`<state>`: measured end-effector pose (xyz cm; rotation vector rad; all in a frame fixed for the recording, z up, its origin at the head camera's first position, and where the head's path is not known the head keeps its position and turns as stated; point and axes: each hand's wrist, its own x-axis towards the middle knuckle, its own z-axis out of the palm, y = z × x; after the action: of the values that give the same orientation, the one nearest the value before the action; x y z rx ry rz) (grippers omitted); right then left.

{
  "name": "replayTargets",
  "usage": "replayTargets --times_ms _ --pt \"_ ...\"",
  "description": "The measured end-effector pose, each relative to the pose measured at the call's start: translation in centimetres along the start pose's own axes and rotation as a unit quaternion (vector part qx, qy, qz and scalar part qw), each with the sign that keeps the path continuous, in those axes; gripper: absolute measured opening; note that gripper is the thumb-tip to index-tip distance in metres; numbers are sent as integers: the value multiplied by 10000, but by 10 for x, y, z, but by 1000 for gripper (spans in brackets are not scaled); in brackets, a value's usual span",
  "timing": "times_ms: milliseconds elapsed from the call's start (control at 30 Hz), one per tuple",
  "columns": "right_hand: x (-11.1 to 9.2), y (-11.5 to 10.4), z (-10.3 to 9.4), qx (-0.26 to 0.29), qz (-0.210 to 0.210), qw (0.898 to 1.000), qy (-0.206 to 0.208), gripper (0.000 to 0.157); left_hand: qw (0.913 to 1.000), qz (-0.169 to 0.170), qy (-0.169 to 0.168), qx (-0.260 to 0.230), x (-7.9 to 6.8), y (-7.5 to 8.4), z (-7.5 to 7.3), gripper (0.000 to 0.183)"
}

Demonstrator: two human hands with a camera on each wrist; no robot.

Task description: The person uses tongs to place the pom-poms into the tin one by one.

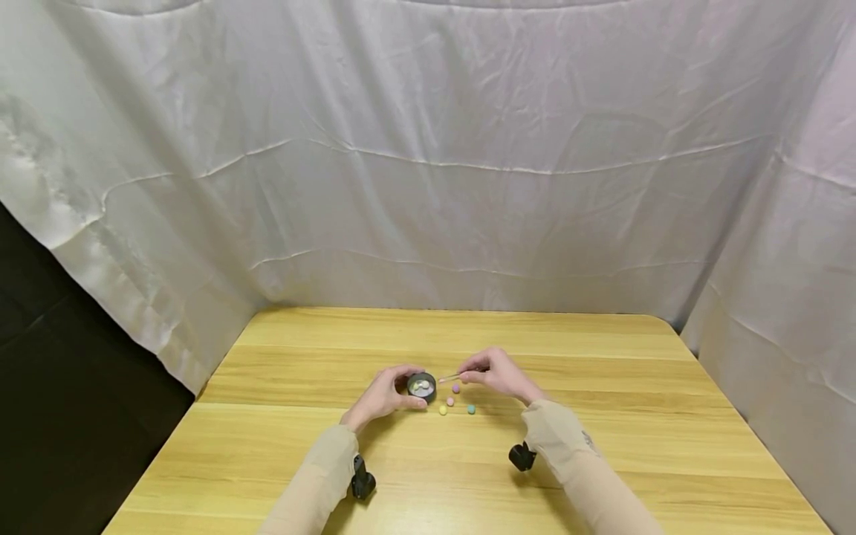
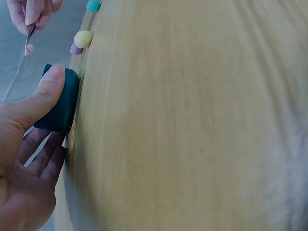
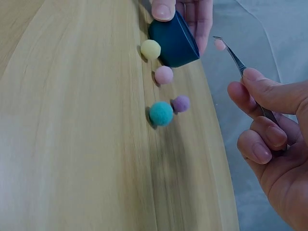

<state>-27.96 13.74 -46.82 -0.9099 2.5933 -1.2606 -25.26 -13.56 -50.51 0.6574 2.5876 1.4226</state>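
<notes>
My left hand holds a small dark round bowl on the table, thumb on the near side and fingers around the far side. Several pale pompoms lie inside it, visible from the head view. In my right hand is a pair of metal bent-tip tweezers, pinched between thumb and fingers. A small pink pompom sits at their tips, just right of the bowl and raised above the table. Loose beside the bowl are a yellow pompom, another pink pompom, a purple pompom and a teal pompom.
The wooden table spreads around both hands. Pale curtains hang behind it and on both sides. A black surface shows at the far left. Small black cameras are strapped at both wrists, over beige sleeves.
</notes>
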Motion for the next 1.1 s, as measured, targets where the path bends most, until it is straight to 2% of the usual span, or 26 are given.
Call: replayTargets --times_ms 400,600,933,1100 --pt "12 0 11 135 -61 9999 -23 16 10000 -32 -17 34 1 -1 0 61" --pt "15 1 16 133 37 9999 -35 15 10000 -21 -16 -53 1 0 0 61" --pt "18 0 20 298 231 9992 -129 15 9999 32 18 -117 1 0 1 60" --pt "17 1 20 306 144 9994 -110 15 10000 31 29 -84 1 -1 1 60"
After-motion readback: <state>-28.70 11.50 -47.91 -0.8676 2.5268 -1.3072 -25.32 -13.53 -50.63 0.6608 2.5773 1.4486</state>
